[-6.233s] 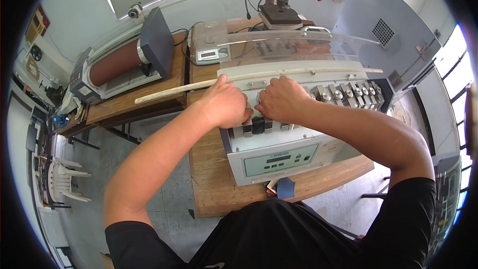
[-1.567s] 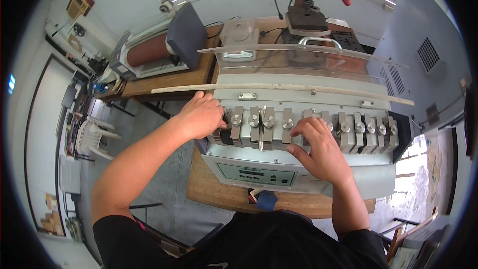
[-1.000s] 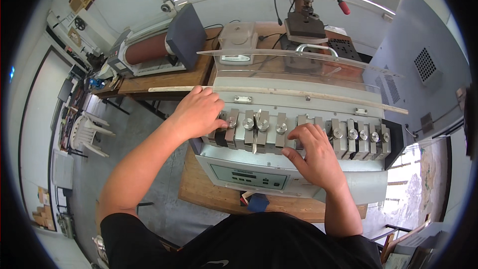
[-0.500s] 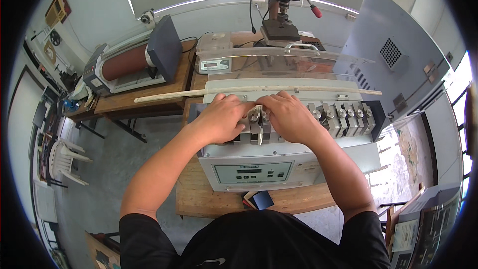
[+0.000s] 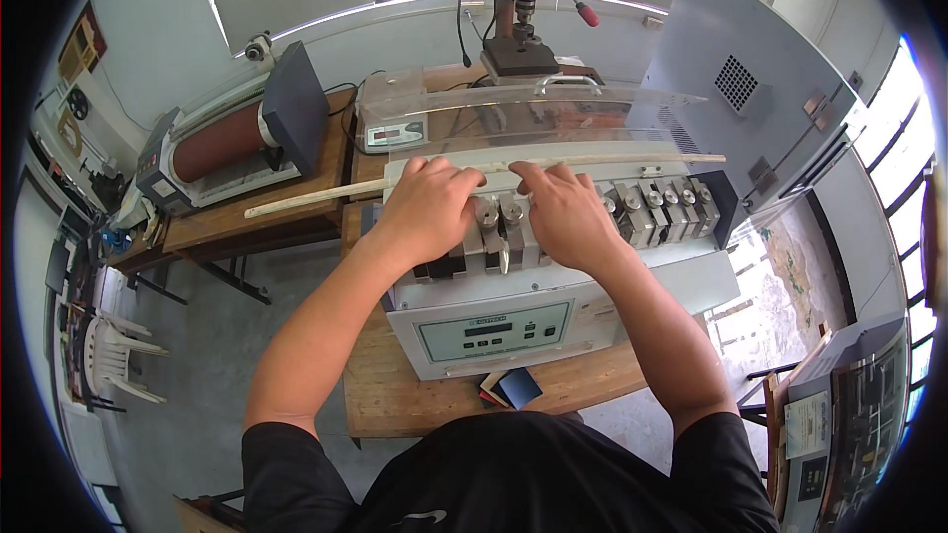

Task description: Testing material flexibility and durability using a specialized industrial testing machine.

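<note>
A grey bench-top testing machine (image 5: pixel 464 291) stands before me with a row of metal clamps (image 5: pixel 671 209) with round screw knobs. My left hand (image 5: pixel 432 202) is over the left clamps, fingers bent but loosely apart, some fingertips hidden. My right hand (image 5: pixel 565 215) is over the middle clamps with its index finger stretched out toward the left. Between the hands, two knobbed clamps (image 5: pixel 499 222) show, and a thin pale strip (image 5: pixel 505 259) hangs at their front. A long pale wooden rod (image 5: pixel 316 201) lies across the machine behind my hands.
A raised clear cover (image 5: pixel 553 118) with a metal handle stands behind the clamps. Farther back are a drill press (image 5: pixel 523 49) and a small digital scale (image 5: pixel 390 132). A roller machine (image 5: pixel 219 146) sits left. Small dark blue sheets (image 5: pixel 518 388) lie on the wooden table's front edge.
My hands, whose fingertips met over the clamps, have drawn apart and uncovered the knobs between them. The whole view has shifted slightly, so the machine appears farther left.
</note>
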A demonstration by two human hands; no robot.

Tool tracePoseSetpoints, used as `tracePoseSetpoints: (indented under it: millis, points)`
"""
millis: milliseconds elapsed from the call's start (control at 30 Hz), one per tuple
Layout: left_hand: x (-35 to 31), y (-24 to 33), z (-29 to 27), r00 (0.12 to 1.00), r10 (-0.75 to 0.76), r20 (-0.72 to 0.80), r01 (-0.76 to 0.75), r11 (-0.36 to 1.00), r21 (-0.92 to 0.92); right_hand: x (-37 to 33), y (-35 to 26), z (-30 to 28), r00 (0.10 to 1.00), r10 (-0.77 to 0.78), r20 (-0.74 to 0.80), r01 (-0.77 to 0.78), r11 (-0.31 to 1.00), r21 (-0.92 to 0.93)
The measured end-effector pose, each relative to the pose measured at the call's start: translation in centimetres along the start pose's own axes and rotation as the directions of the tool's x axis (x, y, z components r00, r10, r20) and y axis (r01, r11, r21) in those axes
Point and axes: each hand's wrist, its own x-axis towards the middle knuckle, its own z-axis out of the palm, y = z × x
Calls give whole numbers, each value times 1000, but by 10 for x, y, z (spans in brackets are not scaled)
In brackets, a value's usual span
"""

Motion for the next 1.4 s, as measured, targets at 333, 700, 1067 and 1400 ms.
tracePoseSetpoints:
  millis: [333,700,1067,1400]
  points:
    - [-4,4,10,975,-119,186,145,980,-137,6,9,8,993,-78,88,68,992,110]
    - [-7,15,0,968,-150,200,171,981,-92,9,11,5,975,-186,118,158,965,209]
    - [-5,8,12,996,-74,47,79,991,-109,7,17,8,974,-207,-88,211,977,40]
    - [-4,8,-1,984,-130,122,139,988,-73,2,12,6,992,-124,38,123,992,29]
